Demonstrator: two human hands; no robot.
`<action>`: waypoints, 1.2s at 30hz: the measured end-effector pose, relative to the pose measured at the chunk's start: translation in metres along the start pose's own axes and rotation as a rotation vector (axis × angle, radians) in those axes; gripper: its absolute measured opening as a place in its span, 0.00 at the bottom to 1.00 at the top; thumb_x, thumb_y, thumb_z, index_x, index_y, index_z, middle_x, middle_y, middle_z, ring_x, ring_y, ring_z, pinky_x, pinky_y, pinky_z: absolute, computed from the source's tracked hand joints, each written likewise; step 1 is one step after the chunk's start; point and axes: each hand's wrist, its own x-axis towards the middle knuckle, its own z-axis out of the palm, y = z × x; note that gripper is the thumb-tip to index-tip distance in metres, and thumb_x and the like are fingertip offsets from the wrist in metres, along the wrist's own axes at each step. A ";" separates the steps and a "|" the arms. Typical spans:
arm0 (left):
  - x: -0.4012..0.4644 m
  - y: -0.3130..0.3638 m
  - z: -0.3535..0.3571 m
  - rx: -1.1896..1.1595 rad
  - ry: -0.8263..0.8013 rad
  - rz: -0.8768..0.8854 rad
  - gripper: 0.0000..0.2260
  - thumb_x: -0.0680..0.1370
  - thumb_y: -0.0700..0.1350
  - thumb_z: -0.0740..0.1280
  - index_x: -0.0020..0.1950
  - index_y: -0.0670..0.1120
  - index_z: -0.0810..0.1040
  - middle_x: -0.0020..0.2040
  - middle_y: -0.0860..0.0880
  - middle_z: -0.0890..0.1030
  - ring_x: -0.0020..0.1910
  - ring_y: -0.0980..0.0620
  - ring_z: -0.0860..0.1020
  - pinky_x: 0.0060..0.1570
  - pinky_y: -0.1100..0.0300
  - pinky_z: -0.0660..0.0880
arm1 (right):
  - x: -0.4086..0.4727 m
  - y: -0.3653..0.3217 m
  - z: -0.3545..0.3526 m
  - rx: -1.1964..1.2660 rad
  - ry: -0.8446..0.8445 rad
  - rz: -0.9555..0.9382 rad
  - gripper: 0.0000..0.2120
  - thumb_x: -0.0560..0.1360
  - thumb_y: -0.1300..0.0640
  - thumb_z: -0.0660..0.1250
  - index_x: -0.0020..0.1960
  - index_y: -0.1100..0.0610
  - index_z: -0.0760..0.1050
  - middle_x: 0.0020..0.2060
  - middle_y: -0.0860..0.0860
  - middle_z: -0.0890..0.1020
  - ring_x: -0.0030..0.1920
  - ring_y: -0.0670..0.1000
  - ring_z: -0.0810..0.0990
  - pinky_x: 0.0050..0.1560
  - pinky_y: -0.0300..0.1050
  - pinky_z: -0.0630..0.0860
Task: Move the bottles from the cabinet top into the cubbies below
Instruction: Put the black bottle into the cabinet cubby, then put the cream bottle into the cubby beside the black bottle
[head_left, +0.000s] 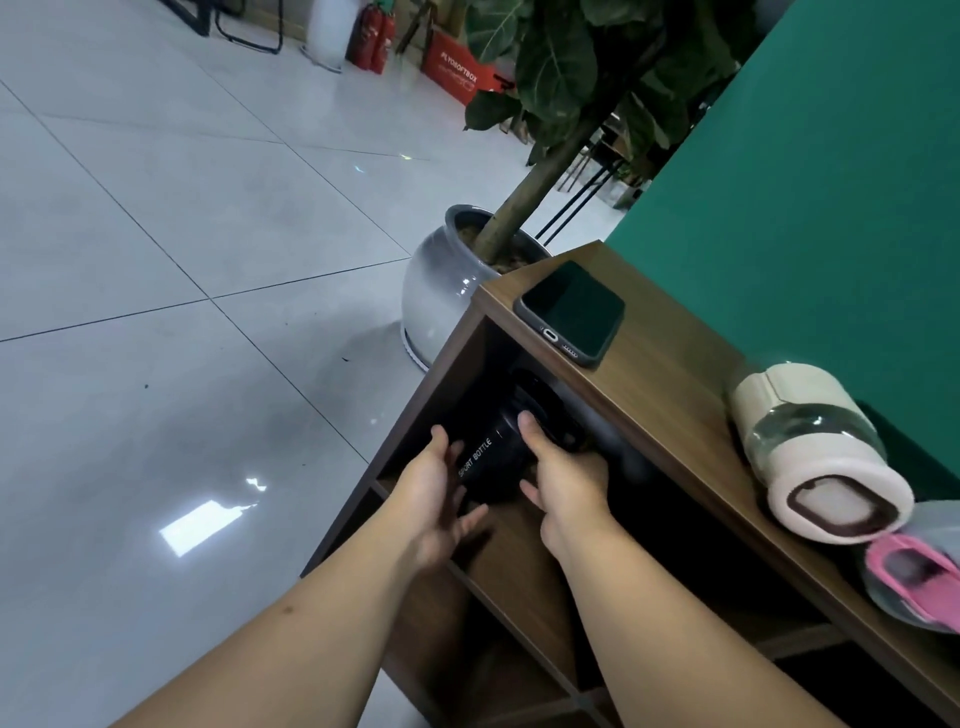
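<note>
A bottle marked SPORT BOTTLE is sitting in the cabinet's upper end cubby, left hand lying at its left side, right hand at its right. On the cabinet top a phone is lying at the far end, two more bottles lying nearer, side by side. A potted plant is standing on the floor just beyond the cabinet's end.

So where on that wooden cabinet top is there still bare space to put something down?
On the brown wooden cabinet top, the bare stretch lies between the black phone and the cream-capped clear bottle. The near end is crowded: that bottle sits right beside the pink-lidded grey bottle. In the top cubby, both hands flank the black sport bottle.
</note>
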 end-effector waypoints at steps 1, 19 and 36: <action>0.001 -0.002 -0.001 0.016 0.042 0.015 0.26 0.84 0.63 0.56 0.76 0.51 0.74 0.82 0.48 0.67 0.80 0.46 0.64 0.62 0.48 0.76 | -0.008 0.002 0.000 -0.023 0.019 -0.025 0.33 0.61 0.41 0.84 0.59 0.58 0.81 0.56 0.55 0.86 0.56 0.56 0.85 0.63 0.57 0.81; -0.111 -0.001 0.047 0.631 -0.132 0.149 0.17 0.85 0.56 0.62 0.57 0.45 0.82 0.57 0.42 0.85 0.55 0.40 0.85 0.57 0.44 0.83 | -0.155 -0.147 -0.141 -1.448 0.503 -0.429 0.39 0.70 0.29 0.65 0.72 0.53 0.67 0.62 0.58 0.82 0.68 0.64 0.73 0.75 0.72 0.54; -0.142 -0.009 0.071 0.593 -0.173 0.109 0.24 0.85 0.60 0.57 0.61 0.42 0.82 0.61 0.38 0.84 0.58 0.37 0.85 0.59 0.40 0.83 | -0.170 -0.164 -0.159 -1.109 0.487 -0.771 0.30 0.72 0.44 0.68 0.70 0.54 0.69 0.57 0.55 0.74 0.52 0.63 0.78 0.56 0.56 0.74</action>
